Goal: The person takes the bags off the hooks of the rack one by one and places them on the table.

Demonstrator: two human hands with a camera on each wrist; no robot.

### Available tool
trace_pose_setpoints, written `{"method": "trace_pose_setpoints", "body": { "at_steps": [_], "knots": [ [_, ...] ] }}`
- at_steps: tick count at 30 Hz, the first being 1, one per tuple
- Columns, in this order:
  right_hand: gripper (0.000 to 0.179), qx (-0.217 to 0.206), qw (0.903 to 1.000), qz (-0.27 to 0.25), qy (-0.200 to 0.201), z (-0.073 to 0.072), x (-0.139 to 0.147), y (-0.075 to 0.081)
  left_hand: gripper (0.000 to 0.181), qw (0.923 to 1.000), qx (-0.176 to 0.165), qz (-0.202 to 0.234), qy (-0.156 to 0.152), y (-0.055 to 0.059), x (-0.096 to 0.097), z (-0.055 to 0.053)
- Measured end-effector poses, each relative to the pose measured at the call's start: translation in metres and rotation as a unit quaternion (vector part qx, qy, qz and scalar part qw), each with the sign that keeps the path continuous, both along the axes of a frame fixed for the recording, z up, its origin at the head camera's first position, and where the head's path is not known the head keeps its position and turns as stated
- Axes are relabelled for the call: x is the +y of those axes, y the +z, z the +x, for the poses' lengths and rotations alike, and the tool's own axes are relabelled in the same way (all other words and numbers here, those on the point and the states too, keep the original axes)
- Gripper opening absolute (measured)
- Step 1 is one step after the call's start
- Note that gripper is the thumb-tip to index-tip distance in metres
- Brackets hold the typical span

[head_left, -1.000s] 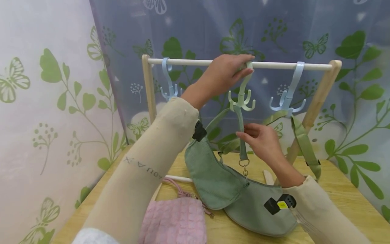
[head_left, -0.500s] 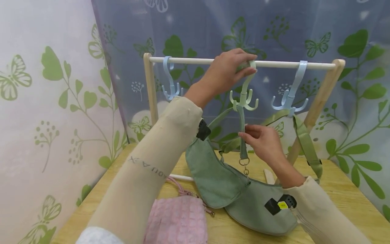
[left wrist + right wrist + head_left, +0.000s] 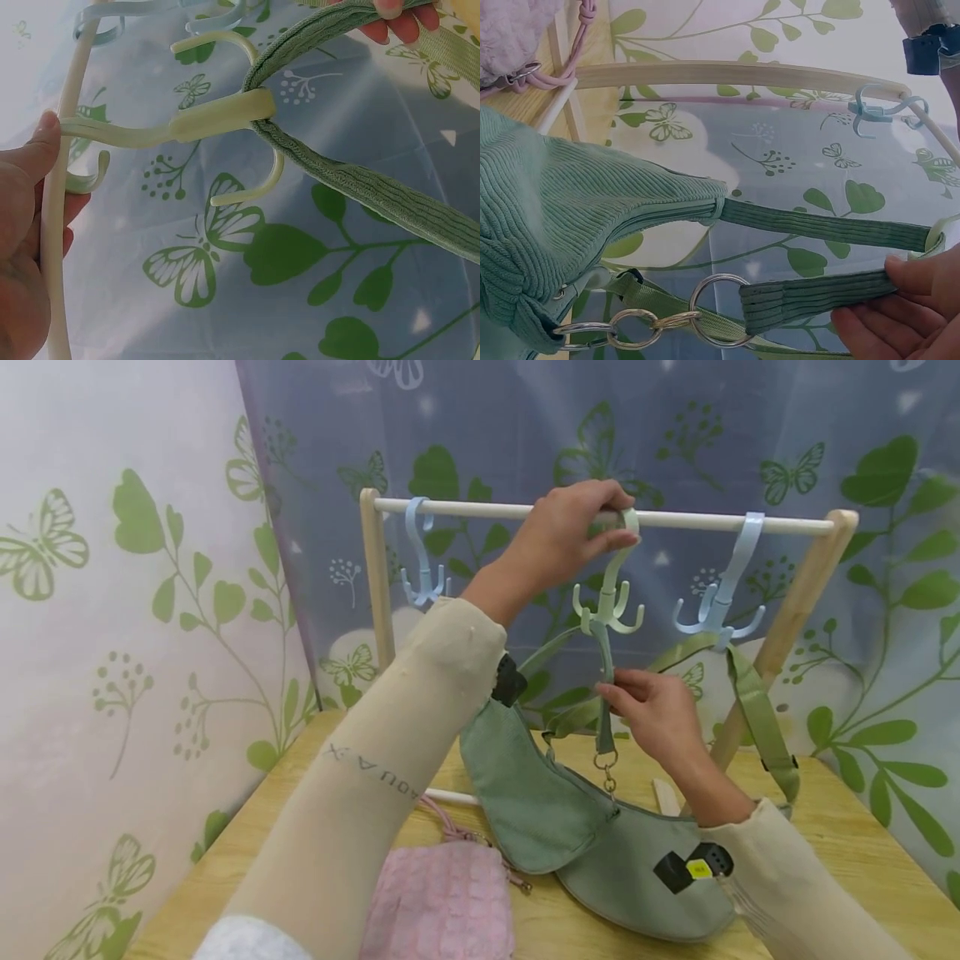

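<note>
My left hand grips the top of a pale green multi-prong hook where it loops over the white rail. In the left wrist view its thumb lies at the hook's bend, with fingers behind the rail. A green corduroy handbag hangs from this hook by its strap, which passes over a prong. Lower down, my right hand pinches that strap between thumb and fingers, above a metal ring and chain joining strap to bag.
A pale blue hook hangs at left. Another blue hook at right bears a grey-green bag by its webbing strap. A pink quilted bag lies in front on the wooden table. Wooden posts support the rail.
The head view has shifted slightly, so the scene sits a little farther right. Both hands keep their holds on the hook and the strap.
</note>
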State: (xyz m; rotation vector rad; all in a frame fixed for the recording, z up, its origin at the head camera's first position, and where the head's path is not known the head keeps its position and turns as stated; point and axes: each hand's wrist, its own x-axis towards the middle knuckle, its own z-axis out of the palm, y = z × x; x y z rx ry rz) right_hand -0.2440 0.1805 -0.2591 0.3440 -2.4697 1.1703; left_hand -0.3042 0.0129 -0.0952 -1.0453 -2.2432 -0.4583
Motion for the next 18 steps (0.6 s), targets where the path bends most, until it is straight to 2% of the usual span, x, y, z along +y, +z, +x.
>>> {"method": "trace_pose_setpoints", "body": {
  "at_steps": [8, 14, 18],
  "knots": [
    [0.034, 0.025, 0.9987, -0.045, -0.001, 0.001, 0.003, 0.004, 0.042, 0.9999, -0.002, 0.003, 0.012, 0.001, 0.002, 0.002],
    [0.035, 0.009, 0.9962, -0.086, 0.01, 0.001, 0.002, 0.011, 0.043, 0.9993, -0.028, 0.01, 0.023, 0.003, 0.002, 0.004],
    [0.035, 0.002, 0.9945, -0.104, 0.016, 0.002, 0.002, 0.013, 0.043, 0.9992, -0.029, 0.003, 0.028, 0.001, 0.003, 0.004]
  ]
}}
